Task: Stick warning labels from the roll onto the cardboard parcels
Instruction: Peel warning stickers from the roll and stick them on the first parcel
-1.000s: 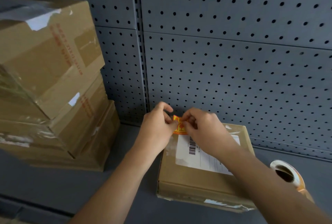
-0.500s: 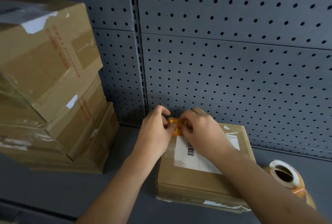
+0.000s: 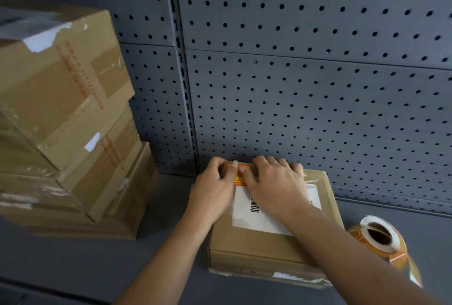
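Warning label (image 3: 238,175), orange, lies at the far edge of the flat cardboard parcel (image 3: 266,246), flattened fingers of left hand (image 3: 215,192) and right hand (image 3: 274,187) pressing it; uneven pressure could crease it or overlap the shipping label (image 3: 249,216).

A flat cardboard parcel (image 3: 264,243) lies on the shelf, a white barcode slip on its top. An orange warning label (image 3: 238,178) sits at the parcel's far left corner. The orange label roll (image 3: 381,241) lies just right of the parcel, and three stacked parcels (image 3: 66,121) stand well to its left.

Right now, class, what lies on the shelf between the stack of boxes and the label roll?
The head view shows a flat parcel there, both hands pressing an orange label onto it.
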Demonstrator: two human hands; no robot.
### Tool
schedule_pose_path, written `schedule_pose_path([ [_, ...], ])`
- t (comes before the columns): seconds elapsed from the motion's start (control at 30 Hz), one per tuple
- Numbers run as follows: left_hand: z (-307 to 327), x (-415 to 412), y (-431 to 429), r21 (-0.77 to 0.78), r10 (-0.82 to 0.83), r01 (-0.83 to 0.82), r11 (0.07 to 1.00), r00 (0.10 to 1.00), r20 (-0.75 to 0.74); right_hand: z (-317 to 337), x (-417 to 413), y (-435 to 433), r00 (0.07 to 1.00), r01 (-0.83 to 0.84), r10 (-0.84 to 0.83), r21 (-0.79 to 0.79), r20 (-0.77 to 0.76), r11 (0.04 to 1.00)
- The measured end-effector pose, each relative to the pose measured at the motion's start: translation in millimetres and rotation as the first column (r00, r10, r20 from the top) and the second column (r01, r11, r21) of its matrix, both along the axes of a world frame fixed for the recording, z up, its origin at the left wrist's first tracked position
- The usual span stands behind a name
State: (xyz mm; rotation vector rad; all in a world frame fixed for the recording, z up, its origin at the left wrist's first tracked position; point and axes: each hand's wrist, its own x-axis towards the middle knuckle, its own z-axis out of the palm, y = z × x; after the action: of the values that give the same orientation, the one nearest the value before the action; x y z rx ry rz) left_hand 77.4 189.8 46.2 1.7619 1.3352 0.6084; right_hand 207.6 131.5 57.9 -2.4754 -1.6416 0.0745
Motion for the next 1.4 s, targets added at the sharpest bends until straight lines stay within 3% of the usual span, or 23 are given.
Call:
schedule_pose_path([
  [0.73, -4, -2, -2, -0.046, 0.038, -0.032, 0.998, 0.990, 0.136, -1, 4, 2, 0.996, 0.007, -0.003, 0.048, -0.091, 0.999],
  [0.97, -4, -15, -8, -0.212, 0.146, -0.092, 0.973, 0.954, 0.261, 24, 27, -26, 0.963, 0.084, -0.009, 0.268, -0.269, 0.960],
  [1.13, 0, -38, -30, -0.381, 0.121, -0.015, 0.924, 0.959, 0.255, 21, 58, -83, 0.884, 0.225, -0.116, 0.196, -0.453, 0.954],
  [1.27, -3, -51, -48, -0.462, 0.049, 0.074, 0.884, 0.967, 0.248, 12, 61, -123, 0.848, 0.292, -0.200, 0.118, -0.490, 0.949],
  [1.33, -3, -51, -54, -0.468, 0.014, 0.111, 0.877, 0.966, 0.257, 4, 60, -136, 0.787, 0.326, -0.223, 0.081, -0.574, 0.942],
  [1.4, -1, -51, -60, -0.472, -0.015, 0.141, 0.870, 0.965, 0.262, -4, 58, -144, 0.668, 0.345, -0.226, 0.026, -0.709, 0.938],
])
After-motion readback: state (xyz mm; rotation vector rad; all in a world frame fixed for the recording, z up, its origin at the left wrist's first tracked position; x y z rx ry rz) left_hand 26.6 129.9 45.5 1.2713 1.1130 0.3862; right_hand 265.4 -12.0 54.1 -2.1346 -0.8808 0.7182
